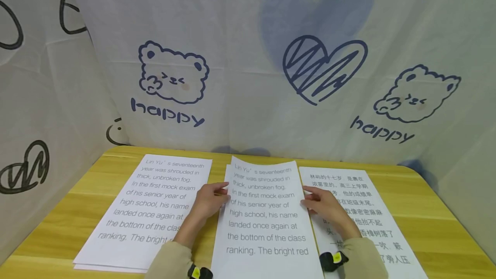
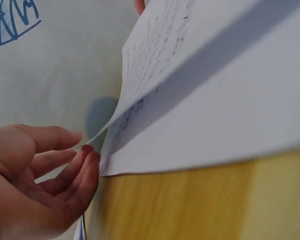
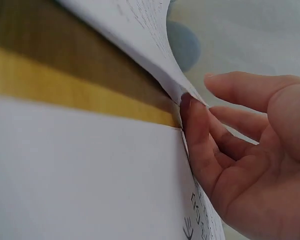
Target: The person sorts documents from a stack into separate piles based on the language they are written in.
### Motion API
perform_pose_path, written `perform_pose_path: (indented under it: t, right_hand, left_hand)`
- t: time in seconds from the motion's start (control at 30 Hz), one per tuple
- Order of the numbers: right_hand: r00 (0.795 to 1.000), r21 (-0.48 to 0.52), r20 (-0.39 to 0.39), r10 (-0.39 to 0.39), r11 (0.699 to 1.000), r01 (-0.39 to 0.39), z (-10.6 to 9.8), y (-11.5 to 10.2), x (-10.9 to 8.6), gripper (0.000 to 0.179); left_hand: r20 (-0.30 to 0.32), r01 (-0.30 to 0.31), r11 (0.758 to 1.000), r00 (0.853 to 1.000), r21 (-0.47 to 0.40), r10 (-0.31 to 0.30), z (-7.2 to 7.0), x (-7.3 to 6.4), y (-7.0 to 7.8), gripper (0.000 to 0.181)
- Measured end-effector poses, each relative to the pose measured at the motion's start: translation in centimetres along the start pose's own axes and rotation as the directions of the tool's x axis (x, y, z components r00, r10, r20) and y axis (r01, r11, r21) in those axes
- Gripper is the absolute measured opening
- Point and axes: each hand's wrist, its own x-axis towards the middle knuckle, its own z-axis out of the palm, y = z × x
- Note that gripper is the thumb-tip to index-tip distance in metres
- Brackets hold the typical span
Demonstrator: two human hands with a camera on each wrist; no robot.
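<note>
A sheet of paper with printed English text (image 1: 264,210) is raised off the table's middle, its far end bowed. My left hand (image 1: 207,203) pinches its left edge between thumb and fingers; in the left wrist view the paper (image 2: 155,55) slopes up from those fingers (image 2: 85,172). At the opposite edge, my right hand (image 1: 327,206) holds the sheet with fingers under it and the thumb above. The right wrist view shows the thumb tip slightly apart from the paper edge (image 3: 155,65). Another printed sheet (image 2: 230,120) lies beneath the raised one.
On the left lie stacked sheets with the same English text (image 1: 155,201), partly behind my left forearm. A sheet with Chinese text (image 1: 372,210) lies on the right, under my right arm. The yellow wooden table (image 1: 438,210) meets a white printed cloth (image 1: 240,111) at the back.
</note>
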Motion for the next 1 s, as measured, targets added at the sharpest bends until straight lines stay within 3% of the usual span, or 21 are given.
perform_pose_path:
  t: [0.33, 0.53, 0.77, 1.0]
  right_hand:
    - [1.0, 0.033, -0.008, -0.005, 0.999, 0.005, 0.0, -0.6, -0.2, 0.059]
    - [1.0, 0.108, -0.002, 0.025, 0.994, -0.024, -0.5, -0.7, -0.3, 0.06]
    - [0.999, 0.28, 0.0, 0.043, 0.959, -0.041, -1.3, -0.8, -0.7, 0.061]
    - [1.0, 0.322, -0.007, 0.021, 0.947, -0.018, -1.7, -1.1, -1.0, 0.061]
  left_hand:
    - [-0.048, 0.027, 0.997, 0.998, -0.068, -0.03, 0.1, 0.1, 0.3, 0.046]
    - [-0.035, 0.028, 0.99, 0.999, -0.14, -0.033, -0.3, 0.1, 0.2, 0.044]
    - [0.016, 0.044, 0.955, 0.999, -0.294, -0.041, -0.7, 0.2, 0.2, 0.044]
    - [0.03, 0.031, 0.932, 0.999, -0.36, -0.022, -1.0, 0.3, 0.1, 0.044]
